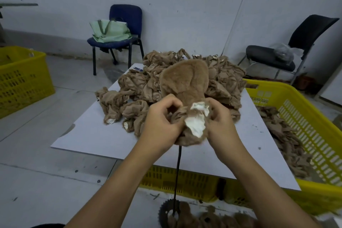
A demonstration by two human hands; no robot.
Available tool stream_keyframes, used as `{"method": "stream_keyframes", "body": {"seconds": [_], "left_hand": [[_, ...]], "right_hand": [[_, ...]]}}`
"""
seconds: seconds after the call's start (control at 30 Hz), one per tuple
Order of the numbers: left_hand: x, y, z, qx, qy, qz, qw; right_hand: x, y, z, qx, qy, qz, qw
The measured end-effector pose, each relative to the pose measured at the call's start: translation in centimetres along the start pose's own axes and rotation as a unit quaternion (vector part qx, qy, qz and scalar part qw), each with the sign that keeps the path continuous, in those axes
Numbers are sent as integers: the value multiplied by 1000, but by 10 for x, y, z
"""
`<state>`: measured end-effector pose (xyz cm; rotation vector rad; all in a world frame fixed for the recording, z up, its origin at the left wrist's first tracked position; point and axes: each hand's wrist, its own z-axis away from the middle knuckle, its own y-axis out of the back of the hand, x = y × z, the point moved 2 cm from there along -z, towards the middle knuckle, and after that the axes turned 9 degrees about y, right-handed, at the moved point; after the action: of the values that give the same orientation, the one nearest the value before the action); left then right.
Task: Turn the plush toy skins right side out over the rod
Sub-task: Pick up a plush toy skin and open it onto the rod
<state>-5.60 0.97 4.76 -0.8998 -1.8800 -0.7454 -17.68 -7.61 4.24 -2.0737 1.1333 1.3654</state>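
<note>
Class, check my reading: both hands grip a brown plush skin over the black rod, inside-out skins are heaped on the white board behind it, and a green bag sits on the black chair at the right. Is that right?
One detail is wrong. In the head view the green bag sits on the blue chair at the back left, not the black chair. The left hand and right hand do grip the plush skin over the rod; the heap lies on the white board.

Both hands, left hand [162,116] and right hand [220,116], grip bunched brown plush skin [185,83] atop upright black rod [178,168]; inside-out skins pile [222,76] on white board [96,135] behind.
</note>
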Motion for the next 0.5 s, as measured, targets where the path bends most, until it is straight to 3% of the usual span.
{"method": "stream_keyframes", "body": {"seconds": [0.13, 0.33, 0.5], "left_hand": [[1, 14, -4, 56, -29, -23, 998], [8, 5, 0, 25, -75, -87, 993], [11, -1, 4, 24, -87, -84, 992]], "right_hand": [[2, -5, 3, -79, -71, -94, 990], [-6, 5, 3, -79, -51, -76, 993], [-10, 6, 3, -54, 21, -11, 998]]}}
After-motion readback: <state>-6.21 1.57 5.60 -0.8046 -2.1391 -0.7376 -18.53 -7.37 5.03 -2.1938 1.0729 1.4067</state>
